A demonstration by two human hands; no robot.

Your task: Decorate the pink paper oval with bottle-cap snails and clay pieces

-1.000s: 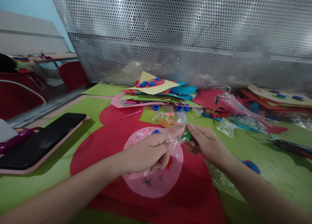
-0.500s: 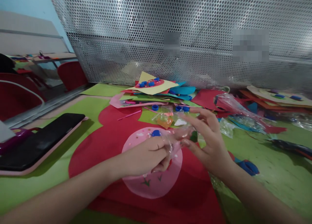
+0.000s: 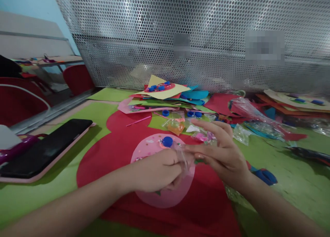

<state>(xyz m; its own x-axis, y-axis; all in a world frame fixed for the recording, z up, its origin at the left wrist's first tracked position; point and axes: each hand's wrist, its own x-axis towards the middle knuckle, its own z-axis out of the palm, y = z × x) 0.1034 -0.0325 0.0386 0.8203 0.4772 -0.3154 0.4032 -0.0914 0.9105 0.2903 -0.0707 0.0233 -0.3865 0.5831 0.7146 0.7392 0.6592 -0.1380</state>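
Bag, small, clear: clenched in the closed left hand, mouth towards the right hand.

Change: a second ago the right thumb and forefinger pinched a green bit at the bag. Now the right fingers are spread, forefinger and thumb at the bag's mouth, grip not discernible. Green barely shows beneath them.

Under both hands: red sheet, then pink disc.

Beyond the right fingertips:
- big bag, contents unclear
- orange bag, orange bits
- pink bag, pink bits

Just beyond the left knuckles: blue cap.

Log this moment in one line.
left hand: pinching clear plastic bag | right hand: fingers at bag | below: pink disc on red sheet
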